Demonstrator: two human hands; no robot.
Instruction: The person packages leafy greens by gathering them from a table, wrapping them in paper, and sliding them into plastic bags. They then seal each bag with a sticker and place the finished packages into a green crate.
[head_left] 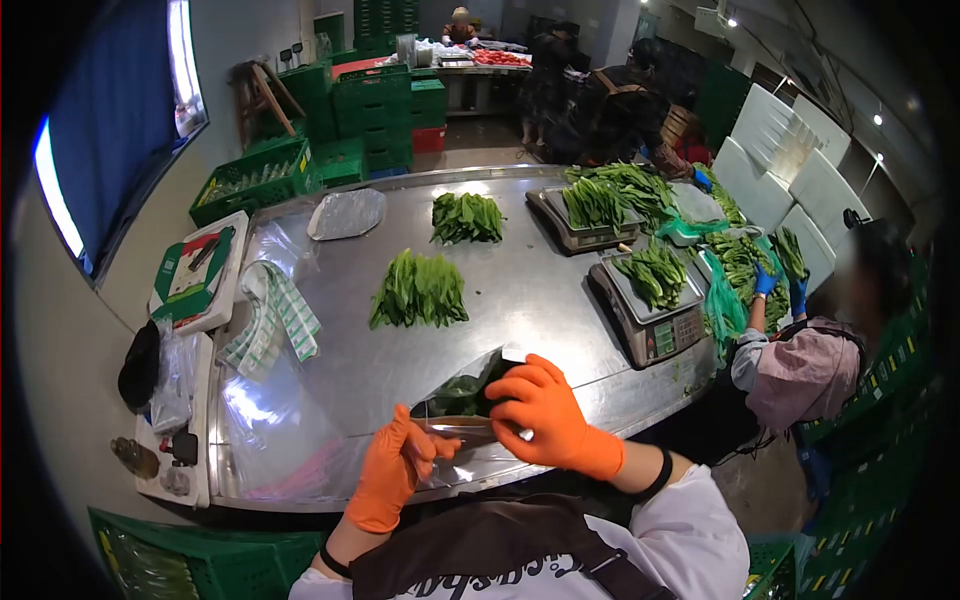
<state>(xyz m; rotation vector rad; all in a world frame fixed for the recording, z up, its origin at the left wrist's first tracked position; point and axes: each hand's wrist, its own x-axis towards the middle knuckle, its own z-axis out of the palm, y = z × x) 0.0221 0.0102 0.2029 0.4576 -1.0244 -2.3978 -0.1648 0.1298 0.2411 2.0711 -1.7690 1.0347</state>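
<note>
In the head view, a clear plastic bag [462, 402] with dark leafy greens inside lies at the table's near edge, between my two orange-gloved hands. My left hand [392, 468] closes on the bag's near left side, thumb up and fingers bent. On the right, my right hand [545, 412] has curled fingers gripping the bag's other end, near a small white patch. Beyond the bag, a bundle of leafy greens [419, 290] rests on the metal table [350, 370]. Farther back is a second bundle [467, 218].
Flat plastic bags [280, 430] and a green-and-white label strip [272, 310] lie on the left. Two scales [655, 335] hold greens on the right. A co-worker [810, 375] with blue gloves handles greens there. Green crates [250, 180] stand beyond the table.
</note>
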